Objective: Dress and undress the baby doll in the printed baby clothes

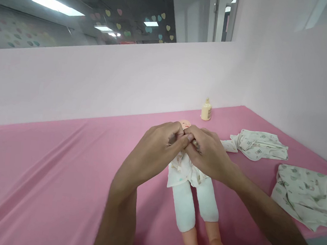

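A baby doll (184,206) lies on its back on the pink-covered table, legs toward me. White padded legs show below its loose, patterned white shirt (177,172). Over the doll's upper chest, my left hand (161,147) and my right hand (207,148) meet with thumbs and fingertips pinched together. Both are closed on what looks like the shirt's cloth near the neck, a bit of print showing inside the right palm. The exact spot they grip is hidden behind the fingers. Only part of the doll's head shows beyond my knuckles; its arms are mostly covered.
A pale yellow pump bottle (206,110) stands near the back wall. To the right lie a bunched printed garment (262,145) and, closer to me, a folded printed cloth (304,194). The pink sheet (57,189) has creases at left. White walls (97,84) bound the back and right.
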`<state>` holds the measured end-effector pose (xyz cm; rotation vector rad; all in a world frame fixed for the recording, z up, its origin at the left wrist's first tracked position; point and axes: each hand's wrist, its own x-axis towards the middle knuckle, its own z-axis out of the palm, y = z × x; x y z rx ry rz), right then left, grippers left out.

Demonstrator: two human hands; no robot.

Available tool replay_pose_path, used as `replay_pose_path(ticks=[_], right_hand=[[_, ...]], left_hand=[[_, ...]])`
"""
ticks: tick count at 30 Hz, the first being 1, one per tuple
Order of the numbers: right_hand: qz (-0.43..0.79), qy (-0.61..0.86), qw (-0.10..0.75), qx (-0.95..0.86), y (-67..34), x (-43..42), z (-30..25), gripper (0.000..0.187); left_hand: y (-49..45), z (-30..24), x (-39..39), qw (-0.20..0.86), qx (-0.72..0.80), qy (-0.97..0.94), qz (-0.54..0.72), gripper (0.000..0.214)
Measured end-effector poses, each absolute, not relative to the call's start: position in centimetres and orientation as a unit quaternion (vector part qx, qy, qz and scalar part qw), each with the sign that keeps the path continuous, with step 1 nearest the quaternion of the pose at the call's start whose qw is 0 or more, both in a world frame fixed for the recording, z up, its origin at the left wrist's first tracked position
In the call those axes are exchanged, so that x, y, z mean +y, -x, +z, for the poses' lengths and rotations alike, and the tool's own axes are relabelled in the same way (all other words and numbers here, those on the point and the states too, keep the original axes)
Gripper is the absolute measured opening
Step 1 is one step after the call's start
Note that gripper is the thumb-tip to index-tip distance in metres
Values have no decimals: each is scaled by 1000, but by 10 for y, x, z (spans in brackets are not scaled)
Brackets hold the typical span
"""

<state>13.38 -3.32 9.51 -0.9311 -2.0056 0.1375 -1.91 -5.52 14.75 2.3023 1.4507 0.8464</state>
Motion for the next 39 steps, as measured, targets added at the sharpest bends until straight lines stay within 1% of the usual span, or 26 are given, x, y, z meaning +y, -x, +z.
replay_pose_path(ticks=[7, 10, 14, 18, 20, 23, 25, 27, 31, 33, 36, 39], right_hand=[[52, 378, 440, -813, -134, -34, 96, 14], [72, 381, 446, -807, -136, -37, 100, 14], [135, 397, 472, -776, -146, -41, 109, 15], [151, 396, 535, -731, -162, -41, 118, 19], [131, 384, 571, -714, -171, -41, 122, 22], [89, 363, 618, -692, -181, -42, 126, 26], [69, 348, 643, -679, -184, -45, 129, 28], [60, 334, 653, -678, -185, -50, 131, 29], [61, 305, 632, -710, -182, -62, 132, 23], [69, 289, 618, -728, -181, -68, 131, 17], [50, 298, 579, -757, -182, -74, 130, 13], [-10, 318, 522, -792, -184, -79, 139, 15]], left_hand=[[22, 149, -56, 161, 495, -800, 299, 38], [29, 151, -56, 169, 500, -792, 307, 39], [42, 154, -55, 165, 516, -776, 324, 35], [53, 156, -56, 150, 511, -769, 353, 33], [56, 157, -58, 150, 489, -759, 403, 30], [58, 157, -60, 173, 416, -701, 552, 27], [57, 157, -60, 206, 344, -655, 641, 33], [55, 157, -59, 258, 279, -634, 674, 39], [49, 157, -59, 421, 205, -633, 617, 49], [48, 157, -60, 463, 195, -625, 598, 51], [49, 156, -62, 462, 192, -618, 606, 49], [52, 156, -64, 438, 184, -624, 621, 50]])
